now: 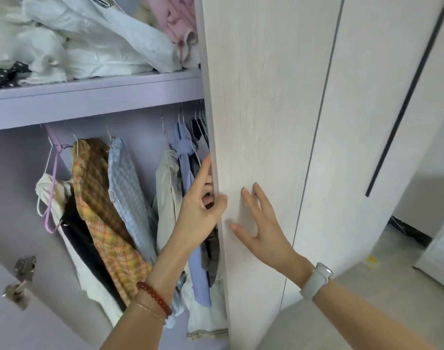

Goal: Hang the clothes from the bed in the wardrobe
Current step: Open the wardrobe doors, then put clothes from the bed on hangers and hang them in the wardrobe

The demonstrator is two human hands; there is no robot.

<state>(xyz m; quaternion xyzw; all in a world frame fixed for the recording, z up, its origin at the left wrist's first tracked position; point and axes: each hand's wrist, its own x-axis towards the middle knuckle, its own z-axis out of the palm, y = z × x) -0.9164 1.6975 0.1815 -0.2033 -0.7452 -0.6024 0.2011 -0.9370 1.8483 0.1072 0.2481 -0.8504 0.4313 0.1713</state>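
The head camera is looking into an open lilac-lined wardrobe with a pale wood-grain door standing edge-on in the middle of the picture. The left hand is curling around the door's edge: its thumb is lying on the outer face, its index finger is pointing up along the edge, and the other fingers are disappearing behind the panel, so the grip is clamping on the door. The right hand is resting flat on the door's outer face with fingers spread apart, holding nothing. A red beaded bracelet and a thin gold bangle are sitting on the left wrist, and a white-strapped watch on the right.

Clothes are hanging from the rail under the lilac shelf: one cream top on a lilac wire hanger, one orange-and-brown plaid shirt, one pale blue checked shirt, one cream garment and one periwinkle blue shirt. More dark garments are being hidden behind the door and the left hand, so the full count cannot be told. The rail itself is out of sight. On the shelf, a heap of white, pale blue and pink fabric is being cut off by the top edge. Two metal hinges are showing at lower left. The bed is not in view.
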